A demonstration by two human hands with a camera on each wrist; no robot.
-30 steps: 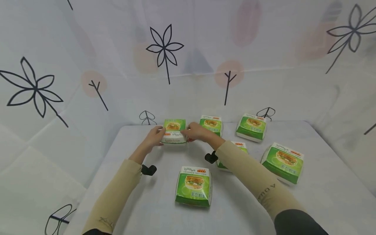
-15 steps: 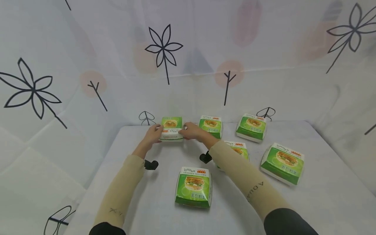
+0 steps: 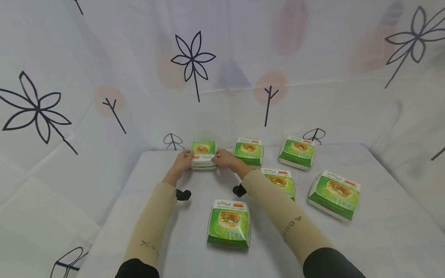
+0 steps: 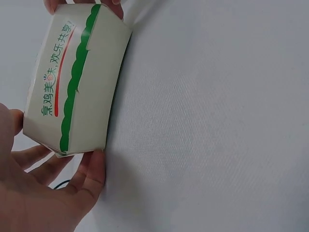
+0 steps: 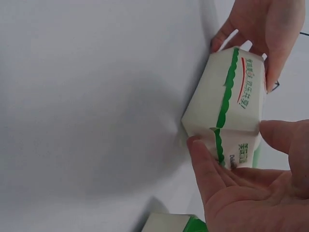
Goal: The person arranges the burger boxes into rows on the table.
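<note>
A green-and-white burger box (image 3: 203, 154) is at the table's back left, held by its two ends between my hands. My left hand (image 3: 182, 161) grips the left end. In the left wrist view, its thumb lies near the box's top edge and its fingers against the end wall of the burger box (image 4: 77, 82). On the opposite end my right hand (image 3: 227, 159) holds the same way, its thumb at the top edge and fingers along the side, as the right wrist view shows with the right hand (image 5: 251, 200). The lid appears closed.
Right of it stands another burger box (image 3: 248, 151), with one (image 3: 297, 151) at the back right and one (image 3: 335, 195) at the right. A box (image 3: 279, 183) is partly behind my right sleeve. Another box (image 3: 229, 224) sits front centre. A patterned cloth (image 3: 229, 108) hangs behind the table.
The held burger box has shifted slightly left with both hands around it. Both forearms have drawn a little closer together. The other boxes stay where they were.
</note>
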